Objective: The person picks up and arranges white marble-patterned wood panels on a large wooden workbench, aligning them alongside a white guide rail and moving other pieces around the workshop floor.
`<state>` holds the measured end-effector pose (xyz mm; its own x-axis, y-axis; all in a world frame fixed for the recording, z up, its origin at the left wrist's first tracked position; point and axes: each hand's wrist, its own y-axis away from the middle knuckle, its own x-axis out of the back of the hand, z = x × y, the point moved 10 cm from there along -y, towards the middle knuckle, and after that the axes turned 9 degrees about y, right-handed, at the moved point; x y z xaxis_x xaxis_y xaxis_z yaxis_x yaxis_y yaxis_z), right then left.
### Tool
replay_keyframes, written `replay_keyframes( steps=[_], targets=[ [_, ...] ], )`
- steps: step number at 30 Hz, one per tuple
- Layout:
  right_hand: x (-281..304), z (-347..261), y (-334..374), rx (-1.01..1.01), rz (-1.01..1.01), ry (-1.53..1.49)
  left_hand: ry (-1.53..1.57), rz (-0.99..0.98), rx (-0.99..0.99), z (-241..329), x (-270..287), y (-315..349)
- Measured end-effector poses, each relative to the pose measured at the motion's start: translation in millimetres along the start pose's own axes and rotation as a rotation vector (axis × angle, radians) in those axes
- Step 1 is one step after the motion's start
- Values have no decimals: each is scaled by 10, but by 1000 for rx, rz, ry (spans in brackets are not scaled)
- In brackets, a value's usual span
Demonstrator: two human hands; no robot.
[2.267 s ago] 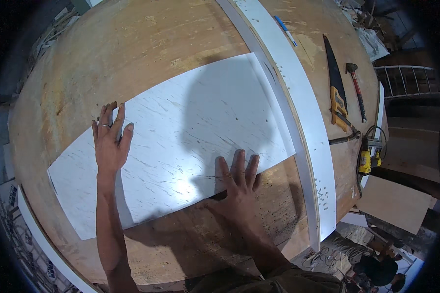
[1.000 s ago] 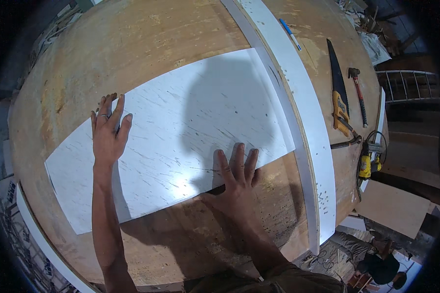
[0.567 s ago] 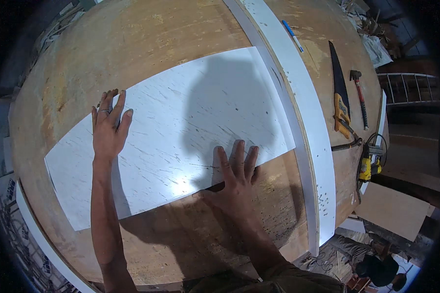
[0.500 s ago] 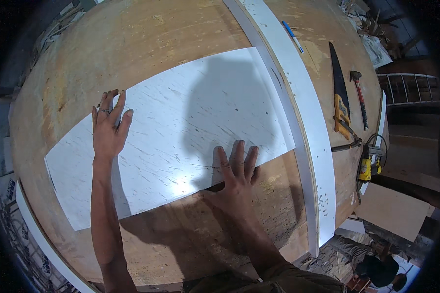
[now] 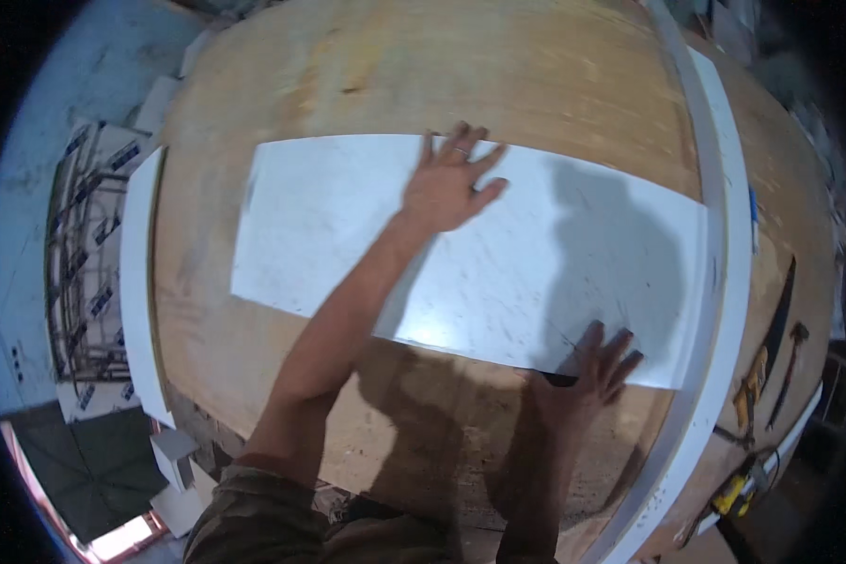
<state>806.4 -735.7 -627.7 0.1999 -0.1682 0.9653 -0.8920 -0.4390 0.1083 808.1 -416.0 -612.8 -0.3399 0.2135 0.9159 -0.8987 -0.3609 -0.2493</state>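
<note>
Pale blue at the far left: a floor or a wall (image 5: 14,216), cannot tell which. Beside it, a bundle of thin metal frames (image 5: 89,273) by a white sheet with dark printed marks. Then a narrow white board (image 5: 143,301) along the left rim of the brown worktable (image 5: 197,235), and lower down a white box-like piece (image 5: 171,451), too indistinct for a look inside. Next, bare wooden tabletop, scuffed, stained yellowish toward the far side.

Across its middle, a long white panel (image 5: 348,216) with fine grey streaks. Lies flat, long axis left to right, dipping slightly toward the near side at its right end. Near the panel's middle, the left hand (image 5: 451,188), palm down, fingers spread apart, tips at the far edge, thumb over the white face. Farther right, at the near edge, the right hand (image 5: 583,381), fingers apart as well, tips over the panel.

Past that, a long white strip (image 5: 731,273) running far to near, close by the panel's right end; touching or just apart, cannot tell. Beyond the strip, a yellow power tool (image 5: 735,493), a blue pen (image 5: 753,209), a handsaw (image 5: 776,324) and a hammer (image 5: 785,381).
</note>
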Motion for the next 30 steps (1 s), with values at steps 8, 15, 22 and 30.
replay_keyframes(
  steps=[8, 15, 22, 30],
  targets=[
    [-49, -105, -52, -95, 10, 28, -7, -28, 97, -164, 26, 33],
    [-96, -56, -55, -77, 33, 35, 4, -12, 101, -148, 15, -4],
    [-24, 19, -60, -64, -15, 52, -56, 25, 19, -30, -80, -63],
    [-14, -47, -88, 9, -40, -68, -54, -38, 73, -109, 16, -70]
  ],
)
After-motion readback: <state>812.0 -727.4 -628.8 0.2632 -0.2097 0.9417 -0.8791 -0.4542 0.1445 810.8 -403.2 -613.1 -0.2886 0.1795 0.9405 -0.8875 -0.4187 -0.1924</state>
